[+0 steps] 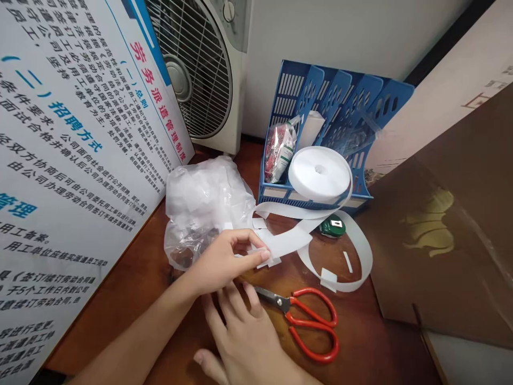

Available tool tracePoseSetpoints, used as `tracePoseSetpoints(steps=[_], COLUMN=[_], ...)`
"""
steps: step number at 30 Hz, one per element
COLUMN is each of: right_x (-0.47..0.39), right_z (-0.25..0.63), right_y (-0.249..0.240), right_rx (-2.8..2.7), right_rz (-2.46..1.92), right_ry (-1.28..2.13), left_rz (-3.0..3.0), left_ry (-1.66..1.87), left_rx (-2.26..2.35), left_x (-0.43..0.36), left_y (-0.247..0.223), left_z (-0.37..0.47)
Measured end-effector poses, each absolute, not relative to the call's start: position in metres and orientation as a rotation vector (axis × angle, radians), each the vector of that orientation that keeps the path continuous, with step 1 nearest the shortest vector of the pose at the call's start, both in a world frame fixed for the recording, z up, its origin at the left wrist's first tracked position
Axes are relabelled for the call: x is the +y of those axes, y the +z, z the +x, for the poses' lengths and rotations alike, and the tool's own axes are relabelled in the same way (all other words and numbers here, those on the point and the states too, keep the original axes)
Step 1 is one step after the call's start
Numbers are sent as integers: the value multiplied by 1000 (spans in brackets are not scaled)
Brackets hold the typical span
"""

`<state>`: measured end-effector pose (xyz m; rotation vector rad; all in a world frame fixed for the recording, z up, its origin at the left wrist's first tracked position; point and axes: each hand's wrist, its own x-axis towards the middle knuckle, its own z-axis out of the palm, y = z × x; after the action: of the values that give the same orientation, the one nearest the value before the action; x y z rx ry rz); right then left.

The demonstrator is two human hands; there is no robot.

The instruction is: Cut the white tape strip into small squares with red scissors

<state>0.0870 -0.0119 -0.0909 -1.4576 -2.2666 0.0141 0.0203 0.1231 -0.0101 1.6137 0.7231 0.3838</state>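
My left hand [230, 254] has its thumb and forefinger pinched together at the left end of a white strip piece [290, 241]. More small white pieces [274, 262] lie under those fingertips. Lower down, my right hand [240, 329] rests palm down with its fingers apart, holding nothing I can see. Red-handled scissors [286, 303] lie just right of it, with the blade tips partly hidden by the fingers. A crumpled clear plastic bag [208, 200] with white contents sits behind my left hand. From a white tape roll [319, 172], a long loose band [364, 262] curls onto the table.
A blue file rack [340, 88] stands at the back, holding a plastic packet [280, 149]. A green tape measure [332, 226] lies inside the band's loop. On the left leans a printed board [80, 133], with a box fan [236, 80] behind. A brown box [441, 224] borders the right.
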Motion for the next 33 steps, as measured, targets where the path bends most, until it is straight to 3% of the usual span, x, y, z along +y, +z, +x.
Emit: tracePoseSetpoints(steps=[5, 10, 13, 16, 21, 33], right_x=[3, -17, -26, -15, 5, 3], right_z=[79, 125, 160, 183, 200, 206], right_y=[-90, -69, -53, -40, -41, -46], right_rx=[-2073, -2198, -1867, -1680, -1814, -1756], right_rz=[-1651, -1018, -1210, -1482, -1605, -1495], right_ry=[-28, -379, -564, -369, 172, 505], left_rz=[1634, 1670, 1720, 1770, 1845, 1924], left_ry=[366, 399, 335, 247, 121, 301], left_rx=[744, 755, 687, 540, 476, 576], left_x=[124, 125, 123, 118, 109, 101], left_y=[-8, -8, -9, -9, -14, -24], left_z=[20, 18, 18, 20, 27, 29])
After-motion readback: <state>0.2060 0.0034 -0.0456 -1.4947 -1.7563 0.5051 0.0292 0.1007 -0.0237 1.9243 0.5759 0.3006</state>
